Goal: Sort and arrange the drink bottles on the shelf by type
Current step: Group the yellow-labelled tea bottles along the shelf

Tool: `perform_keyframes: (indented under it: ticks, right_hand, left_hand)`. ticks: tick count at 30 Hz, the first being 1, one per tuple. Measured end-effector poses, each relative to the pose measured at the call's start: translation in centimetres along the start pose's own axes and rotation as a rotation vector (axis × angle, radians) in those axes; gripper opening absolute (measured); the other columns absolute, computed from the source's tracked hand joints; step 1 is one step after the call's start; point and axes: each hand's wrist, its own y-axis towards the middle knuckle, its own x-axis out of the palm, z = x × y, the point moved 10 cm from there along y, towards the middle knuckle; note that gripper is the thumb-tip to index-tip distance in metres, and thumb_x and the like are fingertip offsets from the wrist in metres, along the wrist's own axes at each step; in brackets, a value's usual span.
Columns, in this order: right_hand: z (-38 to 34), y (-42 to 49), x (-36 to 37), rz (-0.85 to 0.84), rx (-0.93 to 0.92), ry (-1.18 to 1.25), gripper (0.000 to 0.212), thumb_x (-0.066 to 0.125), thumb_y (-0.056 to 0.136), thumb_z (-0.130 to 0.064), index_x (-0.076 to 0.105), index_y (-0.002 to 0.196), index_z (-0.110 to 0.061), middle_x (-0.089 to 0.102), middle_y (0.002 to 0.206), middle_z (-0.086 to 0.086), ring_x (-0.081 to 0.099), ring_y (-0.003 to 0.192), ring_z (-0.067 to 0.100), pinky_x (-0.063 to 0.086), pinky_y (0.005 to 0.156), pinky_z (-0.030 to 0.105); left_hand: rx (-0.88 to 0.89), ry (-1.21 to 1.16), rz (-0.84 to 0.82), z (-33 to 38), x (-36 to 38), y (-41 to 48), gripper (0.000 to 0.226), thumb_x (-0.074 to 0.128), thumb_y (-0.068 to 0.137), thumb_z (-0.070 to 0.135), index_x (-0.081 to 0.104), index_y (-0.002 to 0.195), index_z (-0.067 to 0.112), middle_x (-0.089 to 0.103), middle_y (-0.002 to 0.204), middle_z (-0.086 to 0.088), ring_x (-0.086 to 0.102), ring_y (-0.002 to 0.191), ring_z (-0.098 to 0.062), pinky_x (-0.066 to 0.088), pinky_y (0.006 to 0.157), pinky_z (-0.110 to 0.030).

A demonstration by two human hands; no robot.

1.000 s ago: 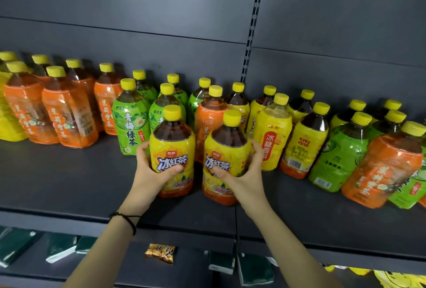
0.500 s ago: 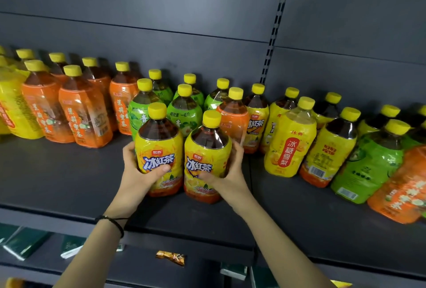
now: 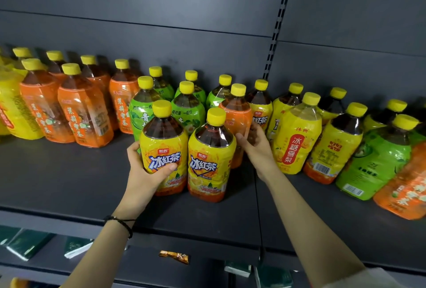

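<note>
Two yellow bottles (image 3: 211, 160) are being aligned at shelf (image 3: 57, 184) front | left one (image 3: 163, 149) being gripped by left hand (image 3: 143, 172) | right hand (image 3: 255, 149) at orange bottle (image 3: 237, 114), hold unclear | upright, labels outward advised.

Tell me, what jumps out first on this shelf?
Two yellow iced-tea bottles stand together at the front of the shelf; the left hand grips the left one. The right hand reaches for an orange bottle just behind, within a colourful row of bottles.
</note>
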Motion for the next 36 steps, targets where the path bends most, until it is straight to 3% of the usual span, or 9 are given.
perform_keyframes:
  ticks: [8, 11, 13, 17, 20, 25, 31, 33, 36]
  right_hand:
    - [-0.6, -1.9, -2.6, 0.083, -0.085, -0.070, 0.065, 0.073, 0.075, -0.042, 0.041, 0.131, -0.034, 0.053, 0.133, -0.003, 0.050, 0.124, 0.014, 0.047, 0.098, 0.033]
    - [-1.0, -3.8, -4.3, 0.110, -0.115, -0.061, 0.059, 0.071, 0.076, -0.037, 0.043, 0.127, -0.033, 0.057, 0.122, -0.010, 0.054, 0.113, 0.003, 0.049, 0.083, 0.012]
    - [-1.0, -5.0, -5.4, 0.115, -0.129, -0.040, 0.053, 0.072, 0.075, -0.035, 0.044, 0.120, -0.041, 0.057, 0.119, -0.015, 0.056, 0.110, -0.002, 0.049, 0.080, 0.013]
    - [-0.3, -7.6, -8.1, 0.140, -0.117, -0.022, 0.061, 0.080, 0.068, -0.050, 0.046, 0.119, -0.046, 0.060, 0.121, -0.013, 0.059, 0.112, 0.002, 0.052, 0.088, 0.024]
    - [-0.5, -9.4, -11.1, 0.176, -0.120, -0.014, 0.075, 0.079, 0.053, -0.067, 0.051, 0.118, -0.041, 0.064, 0.116, -0.012, 0.063, 0.106, 0.000, 0.055, 0.079, 0.019]
    - [-0.7, -12.1, -16.7, 0.271, -0.149, -0.016, 0.066, 0.077, 0.066, -0.051, 0.052, 0.123, -0.029, 0.066, 0.117, -0.009, 0.064, 0.107, 0.004, 0.052, 0.078, 0.013]
    - [-0.6, -14.8, -22.3, 0.483, -0.149, -0.039, 0.107, 0.072, 0.052, -0.078, 0.047, 0.138, -0.018, 0.061, 0.123, -0.014, 0.060, 0.109, -0.007, 0.050, 0.081, 0.008]
    - [-0.6, -15.4, -23.2, 0.529, -0.143, -0.055, 0.089, 0.069, 0.067, -0.070, 0.050, 0.136, -0.018, 0.061, 0.126, -0.007, 0.060, 0.111, -0.002, 0.050, 0.083, 0.008]
    - [-0.4, -16.9, -24.5, 0.663, -0.106, -0.060, 0.044, 0.060, 0.092, -0.030, 0.053, 0.133, -0.016, 0.062, 0.120, 0.002, 0.060, 0.104, 0.004, 0.051, 0.079, 0.011]
  left_hand:
    - [-0.002, -0.041, -0.003, -0.1, -0.1, 0.2, 0.098, 0.088, 0.039, 0.056, 0.032, 0.118, 0.040, 0.056, 0.114, 0.007, 0.063, 0.099, 0.002, 0.055, 0.071, -0.019]
    - [-0.003, -0.037, -0.009, 0.0, -0.1, 0.2, 0.097, 0.085, 0.034, 0.066, 0.033, 0.113, 0.047, 0.055, 0.114, 0.009, 0.063, 0.101, 0.001, 0.055, 0.072, -0.021]
    - [0.001, -0.029, -0.010, 0.0, 0.0, 0.2, 0.094, 0.086, 0.036, 0.063, 0.033, 0.113, 0.046, 0.056, 0.113, 0.009, 0.063, 0.100, 0.001, 0.055, 0.071, -0.020]
    - [0.027, -0.026, -0.005, 0.0, 0.4, 0.0, 0.077, 0.079, 0.048, 0.043, 0.034, 0.110, 0.044, 0.056, 0.110, 0.009, 0.063, 0.094, 0.006, 0.054, 0.069, -0.017]
    - [0.022, -0.027, 0.006, -0.1, 0.8, -0.1, 0.076, 0.077, 0.049, 0.043, 0.033, 0.111, 0.045, 0.055, 0.110, 0.012, 0.062, 0.095, 0.007, 0.052, 0.072, -0.019]
    - [0.017, -0.033, 0.022, -0.5, 1.8, -0.3, 0.086, 0.078, 0.048, 0.044, 0.029, 0.119, 0.039, 0.055, 0.111, 0.011, 0.061, 0.099, 0.001, 0.049, 0.080, -0.026]
    - [0.009, -0.028, 0.029, -0.7, 3.5, -0.6, 0.094, 0.079, 0.049, 0.045, 0.027, 0.126, 0.027, 0.054, 0.113, 0.008, 0.059, 0.103, -0.005, 0.050, 0.085, -0.034]
    - [0.004, -0.020, 0.017, -0.7, 4.1, -0.7, 0.095, 0.079, 0.050, 0.045, 0.026, 0.127, 0.027, 0.055, 0.116, 0.005, 0.059, 0.105, -0.007, 0.050, 0.088, -0.037]
    - [-0.005, -0.012, 0.004, -0.8, 4.9, -0.8, 0.095, 0.080, 0.051, 0.046, 0.026, 0.128, 0.030, 0.054, 0.122, -0.002, 0.059, 0.108, -0.012, 0.050, 0.090, -0.039]
